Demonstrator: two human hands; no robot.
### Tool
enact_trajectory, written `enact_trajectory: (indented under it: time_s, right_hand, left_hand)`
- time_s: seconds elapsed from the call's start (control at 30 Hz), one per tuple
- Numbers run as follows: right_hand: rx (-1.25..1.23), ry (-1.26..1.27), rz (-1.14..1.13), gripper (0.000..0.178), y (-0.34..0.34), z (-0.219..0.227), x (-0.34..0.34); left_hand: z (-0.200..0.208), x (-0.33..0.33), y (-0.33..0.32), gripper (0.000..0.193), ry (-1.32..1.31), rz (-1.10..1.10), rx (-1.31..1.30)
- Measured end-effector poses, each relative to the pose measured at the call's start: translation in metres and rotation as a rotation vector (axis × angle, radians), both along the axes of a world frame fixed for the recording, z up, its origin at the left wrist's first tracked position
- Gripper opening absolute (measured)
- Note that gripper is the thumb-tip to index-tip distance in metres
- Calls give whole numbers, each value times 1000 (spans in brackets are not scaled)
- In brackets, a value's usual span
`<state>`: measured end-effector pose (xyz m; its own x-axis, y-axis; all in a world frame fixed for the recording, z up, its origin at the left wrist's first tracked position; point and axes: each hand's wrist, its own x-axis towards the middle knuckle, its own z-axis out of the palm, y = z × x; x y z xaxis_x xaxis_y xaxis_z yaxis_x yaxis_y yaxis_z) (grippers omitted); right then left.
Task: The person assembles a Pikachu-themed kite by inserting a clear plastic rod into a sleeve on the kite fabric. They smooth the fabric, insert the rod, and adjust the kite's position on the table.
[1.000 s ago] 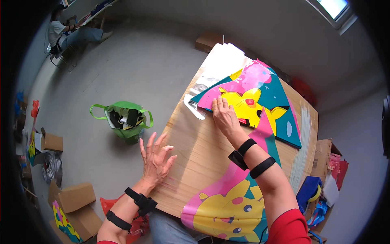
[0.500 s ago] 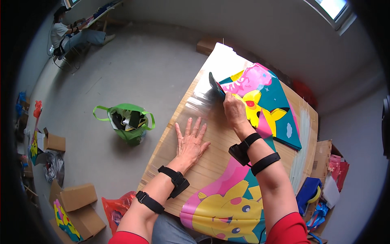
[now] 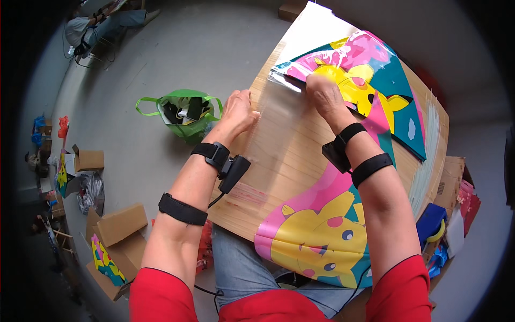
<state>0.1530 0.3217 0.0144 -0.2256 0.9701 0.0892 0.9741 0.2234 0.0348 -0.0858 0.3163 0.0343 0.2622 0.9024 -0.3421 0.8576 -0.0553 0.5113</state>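
Printed stack [image 3: 399, 86] lay ahead and right of the right hand [image 3: 324, 92]

Its blurred fingers were curled at the stack's edge. The left hand [image 3: 238, 110], half closed, was at the wooden table's [image 3: 287, 174] left edge. What either held could not be told.

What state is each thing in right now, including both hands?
Left hand: curled at the table's left edge; grip unclear.
Right hand: curled at the pile's edge, blurred; grip unclear.
Printed pile: lying flat, glossy.
Draped printed sheet: hanging over the near edge.
Thin sticks: lying along the right side.
Green bag: upright, open, filled.
Cardboard box: flaps open.
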Motion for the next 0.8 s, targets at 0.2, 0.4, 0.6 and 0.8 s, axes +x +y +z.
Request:
enact_trajectory:
  time_s: [0.2, 0.4, 0.6, 0.8]
  right_hand:
    - [270, 260, 69, 40, -48, 20, 25]
    - [259, 633, -265, 42, -248, 54, 37]
    - [-137, 365, -586, 74, -387, -12, 33]
    - [-135, 499, -711, 67, -369, 2, 26]
  left_hand:
    - [-2, 2, -57, 44, 46, -110, 747]
    - [9, 4, -221, 66, -128, -715, 473]
    - [-11, 11, -274, 63, 19, -776, 380]
    - [21, 31, -279, 67, 185, -666, 484]
